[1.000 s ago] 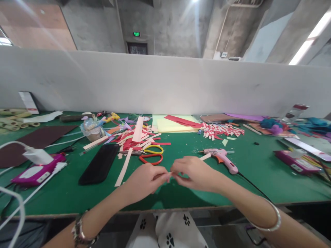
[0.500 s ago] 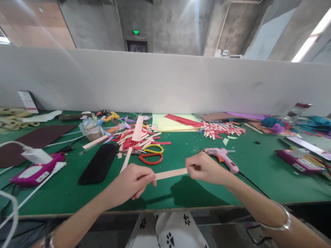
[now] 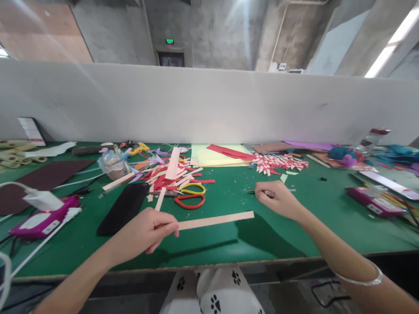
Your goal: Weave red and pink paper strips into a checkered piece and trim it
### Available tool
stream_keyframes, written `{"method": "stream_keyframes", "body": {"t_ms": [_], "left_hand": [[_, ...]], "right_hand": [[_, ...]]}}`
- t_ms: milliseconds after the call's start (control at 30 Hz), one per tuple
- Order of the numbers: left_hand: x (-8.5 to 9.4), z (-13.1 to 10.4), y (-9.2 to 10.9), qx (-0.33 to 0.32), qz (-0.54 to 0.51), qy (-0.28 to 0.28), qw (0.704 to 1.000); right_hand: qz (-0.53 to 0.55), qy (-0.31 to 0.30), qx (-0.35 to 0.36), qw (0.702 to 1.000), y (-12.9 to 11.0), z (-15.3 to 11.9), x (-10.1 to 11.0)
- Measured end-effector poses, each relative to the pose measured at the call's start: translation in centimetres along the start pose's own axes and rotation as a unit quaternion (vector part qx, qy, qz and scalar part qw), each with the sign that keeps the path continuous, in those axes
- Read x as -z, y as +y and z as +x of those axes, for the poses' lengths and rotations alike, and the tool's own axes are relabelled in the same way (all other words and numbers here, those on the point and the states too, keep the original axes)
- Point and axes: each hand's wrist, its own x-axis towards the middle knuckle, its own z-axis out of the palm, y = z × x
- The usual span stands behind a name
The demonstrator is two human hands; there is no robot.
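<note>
My left hand point(image 3: 153, 229) pinches one end of a pale pink paper strip point(image 3: 216, 220), which stretches to the right above the green table. The strip's far end is free. With fingers curled, my right hand point(image 3: 278, 199) is apart from the strip, in front of the pink glue gun's place. Only the glue gun's dark tip point(image 3: 252, 191) shows at the left of that hand; the hand hides the body. I cannot make out what the right fingers hold, if anything. Scissors point(image 3: 190, 201) with red and yellow handles lie beyond the strip.
Red and pink paper strips point(image 3: 163, 175) are heaped behind the scissors. A black phone point(image 3: 123, 208) lies left. Woven red-and-white paper pieces point(image 3: 279, 162) and yellow sheets point(image 3: 222, 159) are at the back. Purple power strips point(image 3: 44, 218) sit at both sides.
My right hand has let go of the strip's right end and moved right, over the glue gun. My left hand has shifted left with the strip.
</note>
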Motion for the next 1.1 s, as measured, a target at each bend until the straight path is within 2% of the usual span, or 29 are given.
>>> {"method": "stream_keyframes", "body": {"t_ms": [67, 133, 200, 300, 400, 500, 633, 733, 900, 1000, 1100], "left_hand": [[-0.3, 0.2, 0.0, -0.018, 0.012, -0.004, 1.0], [-0.5, 0.6, 0.2, -0.041, 0.023, -0.002, 0.999], [-0.7, 0.9, 0.6, -0.063, 0.033, 0.002, 0.997], [-0.7, 1.2, 1.2, -0.095, 0.063, 0.014, 0.993], [-1.4, 1.8, 1.7, -0.169, 0.142, 0.071, 0.973], [-2.7, 2.6, 2.1, -0.263, 0.247, 0.125, 0.924], [-4.1, 3.4, 1.9, -0.358, 0.376, 0.231, 0.823], [-4.4, 3.6, 1.7, -0.405, 0.417, 0.256, 0.772], [-4.1, 3.4, 1.9, -0.422, 0.476, 0.271, 0.723], [-3.0, 3.2, 1.1, -0.406, 0.487, 0.267, 0.726], [-1.1, 2.7, -0.6, -0.372, 0.49, 0.263, 0.743]], "right_hand": [[-0.027, 0.022, 0.026, 0.999, -1.6, 0.2, -0.2], [-0.051, -0.028, 0.093, 0.994, -3.6, 0.5, -0.7], [-0.069, -0.102, 0.13, 0.984, -5.3, 0.7, -1.4], [-0.081, -0.165, 0.112, 0.977, -6.6, 1.1, -2.1], [-0.066, -0.19, 0.086, 0.976, -7.1, 1.4, -2.5], [-0.037, -0.21, 0.092, 0.973, -7.6, 1.8, -2.8], [0.08, -0.221, 0.092, 0.968, -7.9, 2.2, -2.9], [0.165, -0.244, 0.054, 0.954, -8.0, 2.1, -2.8], [0.222, -0.254, 0.014, 0.941, -7.8, 1.7, -2.9], [0.228, -0.237, 0.002, 0.944, -6.9, 1.4, -2.3], [0.223, -0.206, -0.01, 0.953, -5.3, 0.7, -0.9]]}}
